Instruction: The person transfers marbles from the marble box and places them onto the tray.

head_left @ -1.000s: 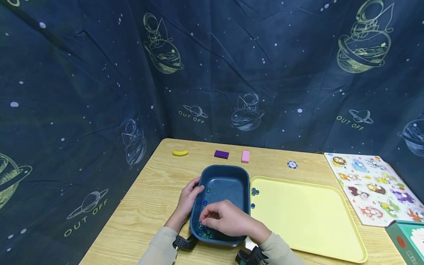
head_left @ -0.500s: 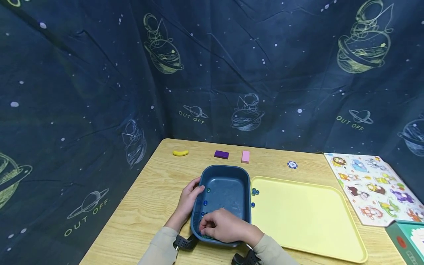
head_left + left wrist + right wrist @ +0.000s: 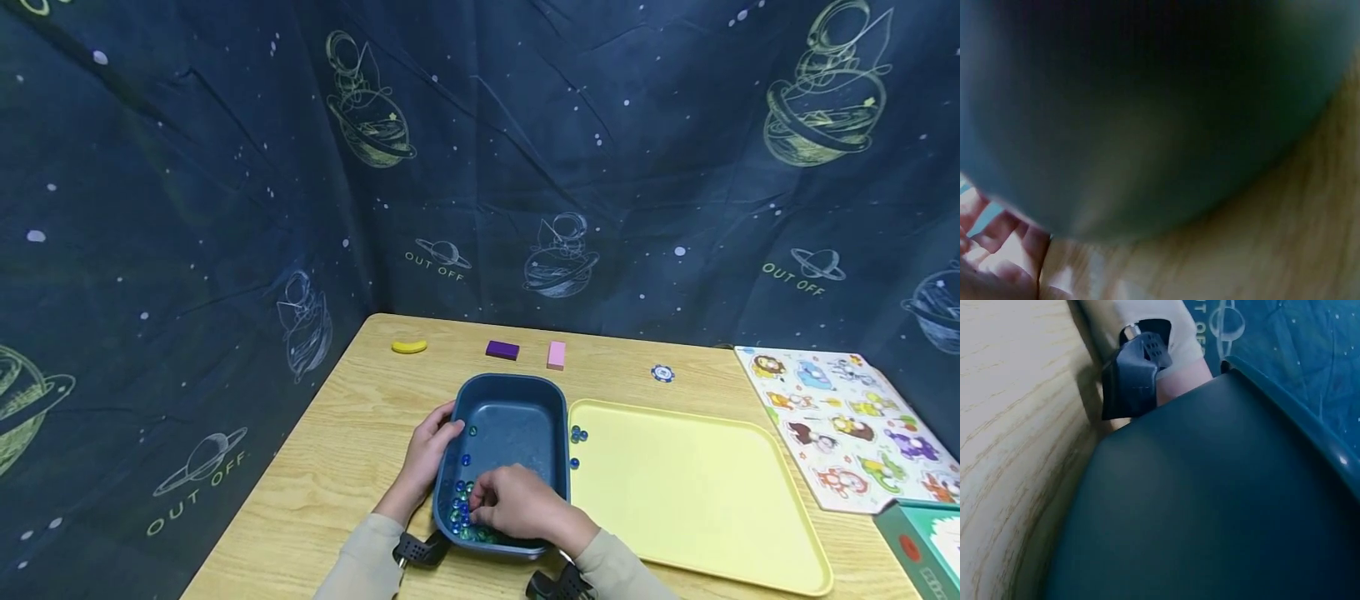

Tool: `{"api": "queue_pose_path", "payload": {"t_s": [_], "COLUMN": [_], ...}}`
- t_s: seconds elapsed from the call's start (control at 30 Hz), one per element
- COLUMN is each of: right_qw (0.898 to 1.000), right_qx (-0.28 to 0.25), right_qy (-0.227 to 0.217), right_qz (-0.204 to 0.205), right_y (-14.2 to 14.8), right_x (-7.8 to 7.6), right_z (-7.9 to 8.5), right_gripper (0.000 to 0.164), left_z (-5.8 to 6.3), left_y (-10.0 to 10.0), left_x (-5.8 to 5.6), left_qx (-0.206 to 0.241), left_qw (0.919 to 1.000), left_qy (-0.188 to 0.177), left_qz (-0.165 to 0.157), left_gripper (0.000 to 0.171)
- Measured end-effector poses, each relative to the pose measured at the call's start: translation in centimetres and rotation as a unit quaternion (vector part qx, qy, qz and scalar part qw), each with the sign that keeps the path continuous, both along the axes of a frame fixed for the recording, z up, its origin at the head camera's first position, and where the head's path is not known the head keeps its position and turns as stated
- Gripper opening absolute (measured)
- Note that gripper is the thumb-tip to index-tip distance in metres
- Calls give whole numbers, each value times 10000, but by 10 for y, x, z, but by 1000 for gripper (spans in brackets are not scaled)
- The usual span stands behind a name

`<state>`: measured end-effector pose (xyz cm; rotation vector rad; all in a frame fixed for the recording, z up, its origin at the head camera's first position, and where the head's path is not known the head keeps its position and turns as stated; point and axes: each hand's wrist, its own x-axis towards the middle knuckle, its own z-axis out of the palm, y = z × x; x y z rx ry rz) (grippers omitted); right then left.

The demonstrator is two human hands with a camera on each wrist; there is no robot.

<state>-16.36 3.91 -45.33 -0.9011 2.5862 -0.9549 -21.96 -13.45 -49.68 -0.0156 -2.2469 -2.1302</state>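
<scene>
A dark blue plastic basin (image 3: 517, 385) stands on the table, its wall filling much of both wrist views. My left hand (image 3: 424, 454) grips its left side, thumb over the rim and the other fingers outside. Green and blue glass marbles (image 3: 459, 492) lie inside along the left wall, thickest in the near left corner. My right hand (image 3: 517, 504) is down inside the basin with curled fingers, thumb and fingertips pinching at a marble there, which they mostly hide. Several blue marbles (image 3: 579, 434) sit at the left edge of a yellow tray (image 3: 697, 492) beside the basin.
Behind the basin lie a yellow banana-shaped piece (image 3: 408, 347), a purple block (image 3: 502, 350), a pink block (image 3: 556, 355) and a blue-and-white chip (image 3: 662, 373). An animal picture board (image 3: 847, 425) and a green box (image 3: 918, 542) occupy the right side. A dark curtain (image 3: 600, 167) hangs behind.
My right hand reached lower into the near left corner, then shifted slightly right and away from me, uncovering more marbles. My left hand keeps its grip on the basin.
</scene>
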Motion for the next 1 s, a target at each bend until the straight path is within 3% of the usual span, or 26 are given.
{"api": "queue_pose_path", "payload": {"t_s": [0.23, 0.43, 0.73, 1.0], "right_qw": [9984, 9940, 9856, 9761], "right_qx": [132, -56, -326, -773], "right_qy": [-190, -162, -418, -706], "right_qz": [521, 1081, 1604, 1905], "right_y": [-1, 1, 3, 4], "right_x": [0, 1, 1, -2], "right_z": [-1, 0, 3, 2], "right_gripper": [6, 6, 11, 9], "left_z": [2, 6, 29, 5], "left_y": [0, -1, 6, 0], "left_x": [0, 2, 14, 1], "left_qx": [74, 219, 134, 254], "left_qw": [10000, 9996, 9997, 9995], "left_qy": [-39, -115, -74, -134], "left_qz": [-41, -153, -163, -135], "left_gripper": [37, 38, 39, 39]}}
